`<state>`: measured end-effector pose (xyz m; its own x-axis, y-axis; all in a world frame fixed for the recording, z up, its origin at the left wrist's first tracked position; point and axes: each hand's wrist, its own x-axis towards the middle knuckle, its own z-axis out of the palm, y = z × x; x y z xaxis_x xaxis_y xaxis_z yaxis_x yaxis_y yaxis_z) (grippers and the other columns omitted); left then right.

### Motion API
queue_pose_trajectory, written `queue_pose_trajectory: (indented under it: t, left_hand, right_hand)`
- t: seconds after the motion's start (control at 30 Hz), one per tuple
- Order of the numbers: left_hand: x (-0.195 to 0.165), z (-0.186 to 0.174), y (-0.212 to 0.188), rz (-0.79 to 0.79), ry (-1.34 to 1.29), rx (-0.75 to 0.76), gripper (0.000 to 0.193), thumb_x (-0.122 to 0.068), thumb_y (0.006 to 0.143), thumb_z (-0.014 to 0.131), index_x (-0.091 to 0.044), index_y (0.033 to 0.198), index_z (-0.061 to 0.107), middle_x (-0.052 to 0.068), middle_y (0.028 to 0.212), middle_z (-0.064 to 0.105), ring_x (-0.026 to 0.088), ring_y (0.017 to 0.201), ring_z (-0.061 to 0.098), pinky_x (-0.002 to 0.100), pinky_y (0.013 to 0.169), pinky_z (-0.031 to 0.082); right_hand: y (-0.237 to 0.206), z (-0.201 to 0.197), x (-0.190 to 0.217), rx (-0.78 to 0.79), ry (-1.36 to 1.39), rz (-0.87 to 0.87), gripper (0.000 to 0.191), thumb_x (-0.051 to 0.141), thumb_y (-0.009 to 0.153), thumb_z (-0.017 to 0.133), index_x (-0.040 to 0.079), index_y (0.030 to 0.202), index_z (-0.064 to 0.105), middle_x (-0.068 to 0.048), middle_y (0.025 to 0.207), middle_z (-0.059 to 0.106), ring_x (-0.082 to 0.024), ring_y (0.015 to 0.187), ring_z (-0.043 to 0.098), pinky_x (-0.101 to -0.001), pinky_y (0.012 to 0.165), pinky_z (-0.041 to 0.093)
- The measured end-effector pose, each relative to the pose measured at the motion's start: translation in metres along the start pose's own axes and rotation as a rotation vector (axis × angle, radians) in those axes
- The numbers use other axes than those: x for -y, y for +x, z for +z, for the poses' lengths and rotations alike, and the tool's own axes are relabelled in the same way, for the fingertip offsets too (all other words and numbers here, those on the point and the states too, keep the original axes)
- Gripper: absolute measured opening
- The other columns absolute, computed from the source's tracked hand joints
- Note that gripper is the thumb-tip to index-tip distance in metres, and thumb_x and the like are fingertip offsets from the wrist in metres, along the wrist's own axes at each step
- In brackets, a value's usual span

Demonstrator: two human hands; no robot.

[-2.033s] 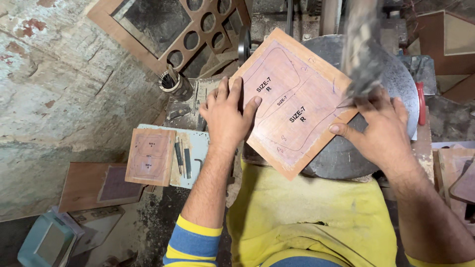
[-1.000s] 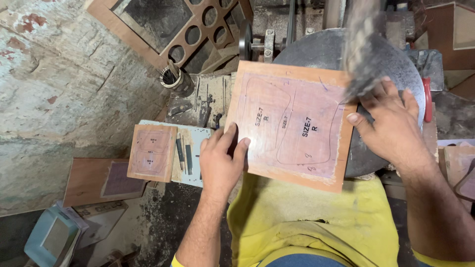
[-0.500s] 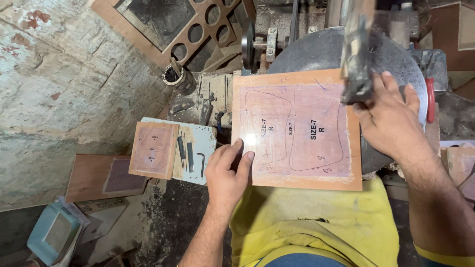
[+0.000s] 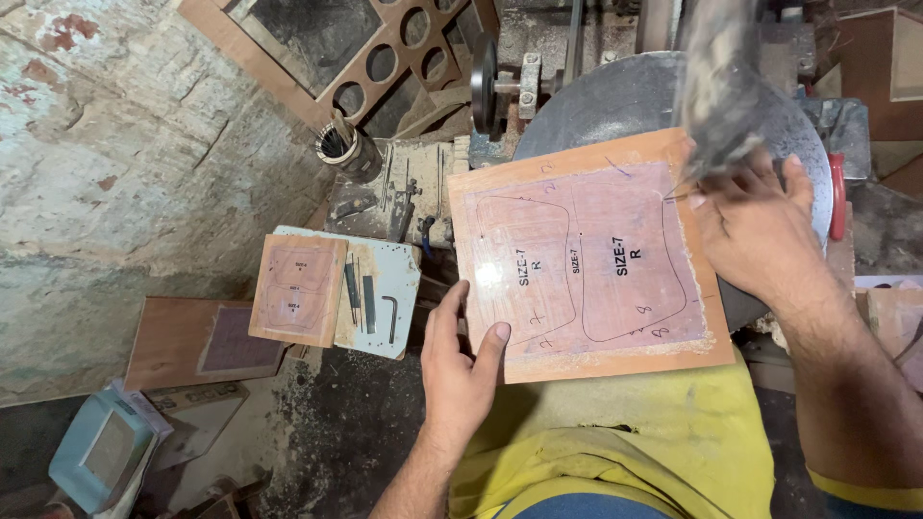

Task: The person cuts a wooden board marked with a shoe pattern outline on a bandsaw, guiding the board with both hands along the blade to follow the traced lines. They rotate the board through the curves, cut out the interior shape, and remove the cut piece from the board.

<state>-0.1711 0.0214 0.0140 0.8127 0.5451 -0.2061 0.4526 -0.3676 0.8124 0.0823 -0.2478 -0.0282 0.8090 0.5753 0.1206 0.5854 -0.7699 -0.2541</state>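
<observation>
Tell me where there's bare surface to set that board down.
Little. The grey round table is bare only above the board, by the pulley. The pale blue plate is free right of the hex key; its left holds a smaller board. Crowded elsewhere.
</observation>
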Motion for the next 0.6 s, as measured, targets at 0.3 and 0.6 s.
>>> queue_pose_trajectory:
  t: [0.3, 0.6]
  left_hand:
    - [0.011, 0.013, 0.006, 0.09, -0.255, -0.051, 0.075, -0.018, 0.094, 0.068, 0.0, 0.158, 0.033, 0.017, 0.131, 0.057, 0.026, 0.118, 0.064, 0.037, 0.099, 0.055]
    - [0.018, 0.012, 0.012, 0.138, -0.332, -0.056, 0.073, -0.016, 0.094, 0.069, 0.003, 0.156, 0.036, 0.02, 0.142, 0.057, 0.026, 0.127, 0.061, 0.037, 0.106, 0.051]
  right_hand:
    - [0.0, -0.003, 0.007, -0.009, 0.021, 0.001, 0.056, 0.031, 0.106, 0.037, 0.015, 0.156, 0.056, -0.014, 0.156, 0.048, -0.037, 0.155, 0.027, -0.0667, 0.123, 0.008]
    - [-0.008, -0.006, 0.012, -0.081, 0.068, -0.04, 0.038, 0.025, 0.104, 0.046, 0.009, 0.131, 0.066, -0.021, 0.137, 0.065, -0.04, 0.154, 0.039, -0.0646, 0.123, 0.016]
